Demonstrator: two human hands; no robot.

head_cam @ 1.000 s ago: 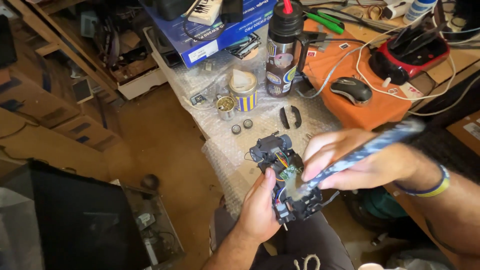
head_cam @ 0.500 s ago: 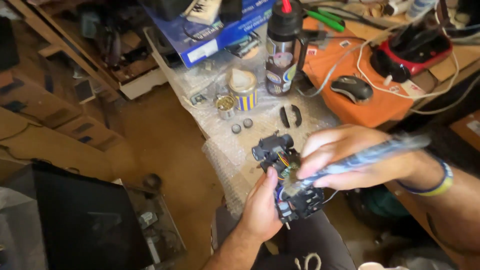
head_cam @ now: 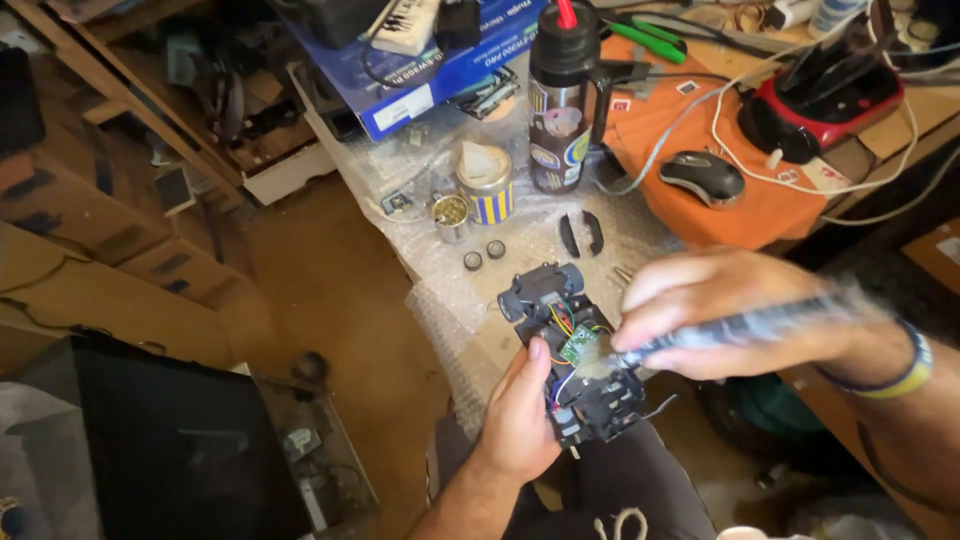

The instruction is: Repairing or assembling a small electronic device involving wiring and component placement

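My left hand (head_cam: 520,415) grips a small black toy car chassis (head_cam: 575,355) from below, thumb along its left side. The chassis is open, showing a green circuit board and coloured wires. My right hand (head_cam: 720,310) holds a long blue pen-like tool (head_cam: 740,325), blurred, with its tip touching the circuit board. A blue and yellow band sits on my right wrist. Both hands hover above my lap, at the near edge of the bubble wrap (head_cam: 450,300).
On the bubble wrap lie two small wheels (head_cam: 484,255), two black curved parts (head_cam: 581,234), a small tin (head_cam: 486,182) and a dark bottle (head_cam: 560,95). A mouse (head_cam: 702,178) rests on an orange cloth (head_cam: 760,215). A blue box (head_cam: 420,80) sits behind; a dark bin (head_cam: 170,450) stands lower left.
My right hand has swung the tool lower and flatter, its tip staying on the circuit board. The left hand and chassis have barely shifted.
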